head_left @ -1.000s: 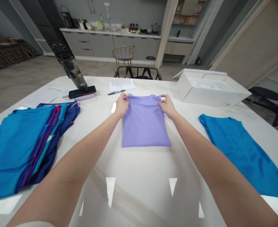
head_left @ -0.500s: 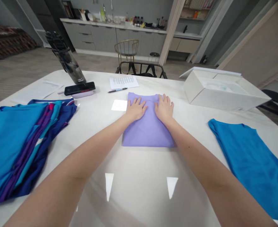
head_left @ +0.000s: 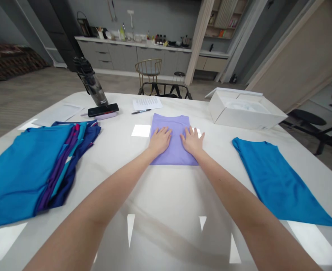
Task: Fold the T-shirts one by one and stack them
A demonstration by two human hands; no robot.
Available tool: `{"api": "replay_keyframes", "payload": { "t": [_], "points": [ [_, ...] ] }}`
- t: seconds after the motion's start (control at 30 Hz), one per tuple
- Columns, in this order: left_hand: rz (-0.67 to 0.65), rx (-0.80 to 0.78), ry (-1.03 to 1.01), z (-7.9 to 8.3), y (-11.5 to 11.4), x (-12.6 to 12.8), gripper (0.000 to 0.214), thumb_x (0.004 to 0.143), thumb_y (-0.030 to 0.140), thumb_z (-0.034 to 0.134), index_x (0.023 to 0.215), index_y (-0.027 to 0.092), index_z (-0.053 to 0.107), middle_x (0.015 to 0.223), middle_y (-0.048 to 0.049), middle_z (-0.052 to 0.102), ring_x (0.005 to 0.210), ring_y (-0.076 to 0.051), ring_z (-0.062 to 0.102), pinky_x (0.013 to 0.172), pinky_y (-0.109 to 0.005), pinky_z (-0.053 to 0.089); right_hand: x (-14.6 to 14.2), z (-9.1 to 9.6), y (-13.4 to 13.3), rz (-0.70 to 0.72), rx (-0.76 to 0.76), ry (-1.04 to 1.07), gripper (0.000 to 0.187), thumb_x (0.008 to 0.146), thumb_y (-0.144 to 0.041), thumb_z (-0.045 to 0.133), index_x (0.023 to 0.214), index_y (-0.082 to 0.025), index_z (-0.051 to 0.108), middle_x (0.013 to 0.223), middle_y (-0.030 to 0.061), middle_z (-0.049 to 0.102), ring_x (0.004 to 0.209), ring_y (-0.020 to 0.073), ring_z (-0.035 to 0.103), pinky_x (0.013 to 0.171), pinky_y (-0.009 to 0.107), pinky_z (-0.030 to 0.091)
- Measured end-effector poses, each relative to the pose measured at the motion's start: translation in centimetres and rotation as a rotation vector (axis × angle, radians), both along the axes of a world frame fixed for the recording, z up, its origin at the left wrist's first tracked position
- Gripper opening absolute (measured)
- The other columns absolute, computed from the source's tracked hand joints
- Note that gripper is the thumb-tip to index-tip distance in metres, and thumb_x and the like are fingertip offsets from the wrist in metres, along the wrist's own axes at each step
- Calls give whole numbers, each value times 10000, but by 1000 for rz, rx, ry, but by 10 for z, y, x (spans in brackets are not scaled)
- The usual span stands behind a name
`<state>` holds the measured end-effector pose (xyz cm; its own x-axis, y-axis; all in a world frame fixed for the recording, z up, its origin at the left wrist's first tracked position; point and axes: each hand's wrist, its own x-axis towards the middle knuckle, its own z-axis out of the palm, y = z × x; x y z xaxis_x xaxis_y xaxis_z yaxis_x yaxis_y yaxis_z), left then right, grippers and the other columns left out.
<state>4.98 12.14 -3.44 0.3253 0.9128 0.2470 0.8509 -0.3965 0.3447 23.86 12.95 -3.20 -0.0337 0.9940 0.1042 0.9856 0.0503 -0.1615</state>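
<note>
Left hand (head_left: 160, 141) and right hand (head_left: 192, 141) rest flat and open, grip released, shifted down from the collar (head_left: 170, 116) onto the folded lavender T-shirt (head_left: 173, 130), centred on the white counter (head_left: 166, 188).

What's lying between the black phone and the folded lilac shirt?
In the head view, a pen lies there on the white table, just below a printed sheet of paper.

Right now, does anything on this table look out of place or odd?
The blue shirt on the right lies slanted and tapers to a point, unlike the neat, square-edged lilac T-shirt in the middle.
</note>
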Motion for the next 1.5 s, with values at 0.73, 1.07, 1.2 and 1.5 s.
{"api": "replay_keyframes", "payload": {
  "t": [0.73,1.07,1.2,1.5],
  "points": [
    [32,-149,261,4,-165,-56,563,1039,291,306,1588,210,395,1649,-144,374,1522,-302,360,1233,-548,259,40,1,-183,177,-124,28,562,1085,-430,275,1605,-249,386,1685,75,306,1554,299,261,1248,542,200],
    [41,-89,263,22,-187,-77,503,990,165,333,1393,270,614,1509,-109,573,1352,-296,557,1208,-610,243,48,21,-211,159,-74,90,446,1050,-283,415,1458,-175,559,1502,131,566,1390,262,494,1158,399,342],
    [40,-25,313,25,-180,-75,375,1001,239,413,1255,250,689,1316,-107,705,1208,-285,636,1203,-551,255,49,17,-201,127,-7,44,410,1043,-310,450,1418,-219,592,1408,136,618,1304,304,526,1062,447,396],
    [13,130,415,18,-150,-69,300,957,145,439,1025,172,731,1002,-129,746,975,-282,694,1084,-484,349,45,-2,-164,122,90,102,279,1050,-343,469,1205,-268,689,1209,111,654,1170,298,547,954,430,401]
  ]
}}
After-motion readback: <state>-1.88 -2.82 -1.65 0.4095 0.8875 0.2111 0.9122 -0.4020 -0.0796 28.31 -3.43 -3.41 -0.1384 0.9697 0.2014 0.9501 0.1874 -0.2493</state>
